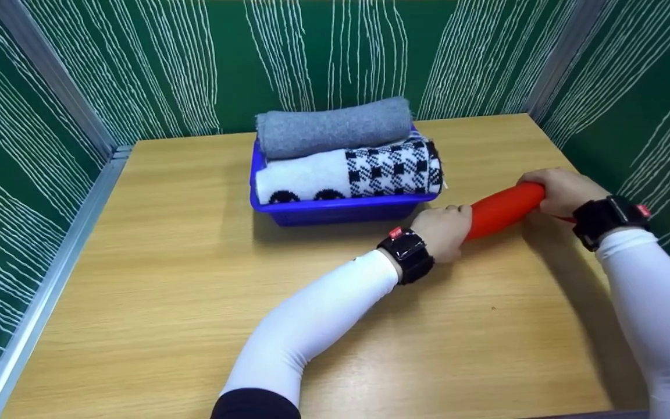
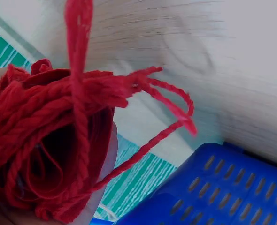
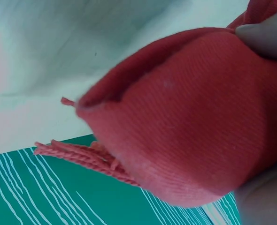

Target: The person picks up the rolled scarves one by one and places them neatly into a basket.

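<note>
A red scarf (image 1: 503, 209), rolled up, is held just above or on the table to the right of the basket; the gap is hard to judge. My left hand (image 1: 442, 233) grips its near left end, and my right hand (image 1: 567, 189) grips the far right end. In the left wrist view, twisted fringe (image 2: 148, 145) hangs loose from the spiral end of the roll. The right wrist view shows the scarf's smooth knit (image 3: 185, 112) with a thumb (image 3: 265, 37) on its edge. Most fingers are hidden behind the cloth.
A blue plastic basket (image 1: 335, 212) stands at the back middle of the wooden table (image 1: 166, 291). Inside lie a rolled grey scarf (image 1: 335, 128) and a rolled black-and-white patterned one (image 1: 312, 174). Green walls (image 1: 370, 58) with white streaks enclose the table at back and sides.
</note>
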Available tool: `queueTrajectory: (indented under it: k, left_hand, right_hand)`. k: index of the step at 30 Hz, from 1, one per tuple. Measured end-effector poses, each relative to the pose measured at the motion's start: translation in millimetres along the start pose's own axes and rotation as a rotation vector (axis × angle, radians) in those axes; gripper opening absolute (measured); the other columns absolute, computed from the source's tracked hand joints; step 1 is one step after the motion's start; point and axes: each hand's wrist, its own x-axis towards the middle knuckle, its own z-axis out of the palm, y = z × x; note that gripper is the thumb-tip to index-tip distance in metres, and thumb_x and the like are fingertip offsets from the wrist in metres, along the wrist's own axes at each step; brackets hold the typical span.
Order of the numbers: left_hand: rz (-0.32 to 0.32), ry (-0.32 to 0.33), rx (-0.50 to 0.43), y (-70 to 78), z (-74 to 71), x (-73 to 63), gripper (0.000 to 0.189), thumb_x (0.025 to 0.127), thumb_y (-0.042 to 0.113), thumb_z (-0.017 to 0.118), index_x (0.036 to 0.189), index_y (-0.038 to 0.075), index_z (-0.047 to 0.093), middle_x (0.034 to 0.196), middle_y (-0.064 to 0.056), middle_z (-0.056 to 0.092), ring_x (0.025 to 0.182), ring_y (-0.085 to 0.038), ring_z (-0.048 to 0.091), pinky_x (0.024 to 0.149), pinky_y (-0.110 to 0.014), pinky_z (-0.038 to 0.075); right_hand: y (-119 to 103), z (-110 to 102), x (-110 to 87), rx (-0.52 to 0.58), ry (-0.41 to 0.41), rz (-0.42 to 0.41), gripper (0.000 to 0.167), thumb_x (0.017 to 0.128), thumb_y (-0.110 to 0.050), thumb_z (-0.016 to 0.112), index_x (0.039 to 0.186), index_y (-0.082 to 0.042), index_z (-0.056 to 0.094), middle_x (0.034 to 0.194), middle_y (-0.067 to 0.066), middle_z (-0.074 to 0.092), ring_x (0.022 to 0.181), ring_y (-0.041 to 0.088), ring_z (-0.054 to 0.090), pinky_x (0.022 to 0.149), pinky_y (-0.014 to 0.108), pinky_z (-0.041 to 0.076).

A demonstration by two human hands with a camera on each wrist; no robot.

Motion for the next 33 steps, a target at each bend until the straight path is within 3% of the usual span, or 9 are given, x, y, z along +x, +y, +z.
queueTrajectory:
  k: [9, 15, 26, 33]
  left_hand:
    - [0.005, 0.04, 0.027, 1.3, -6.1, -6.2, 0.059, 0.098, 0.041, 0.075, 0.145, 0.011, 0.054, 0.125, 0.002, 0.071, 0.109, -0.013, 0.072, 0.089, -0.031, 0.062]
    - [0.022, 0.076, 0.04, 2.1, -10.0, -10.4, 0.053, 0.098, 0.04, 0.073, 0.14, 0.011, 0.057, 0.122, 0.003, 0.073, 0.107, -0.013, 0.074, 0.085, -0.03, 0.063]
    - [0.019, 0.063, 0.021, -0.2, -25.4, -17.9, 0.049, 0.1, 0.038, 0.071, 0.14, 0.013, 0.057, 0.122, 0.003, 0.073, 0.107, -0.012, 0.074, 0.087, -0.029, 0.063]
    - [0.036, 0.07, -0.02, -5.3, -31.0, -21.3, 0.049, 0.1, 0.036, 0.071, 0.139, 0.011, 0.057, 0.122, 0.003, 0.072, 0.107, -0.013, 0.073, 0.089, -0.03, 0.063]
  right_hand:
    - [-7, -11, -1.9, 0.001, -0.001, 0.016, 0.043, 0.083, 0.011, 0.071, 0.122, -0.007, 0.075, 0.109, 0.024, 0.073, 0.098, 0.044, 0.059, 0.087, 0.065, 0.053]
    - [-9, -16, -1.1, -0.043, 0.054, -0.072, 0.036, 0.081, 0.01, 0.073, 0.113, -0.006, 0.076, 0.102, 0.02, 0.074, 0.09, 0.037, 0.062, 0.085, 0.06, 0.054]
    - [-18, -26, -1.3, -0.073, 0.116, -0.121, 0.033, 0.082, 0.008, 0.075, 0.11, -0.01, 0.077, 0.097, 0.013, 0.075, 0.085, 0.031, 0.062, 0.078, 0.048, 0.052]
    - [-24, -33, -2.7, -0.081, 0.143, -0.136, 0.032, 0.085, 0.007, 0.075, 0.112, -0.01, 0.078, 0.098, 0.013, 0.075, 0.084, 0.03, 0.062, 0.079, 0.048, 0.053]
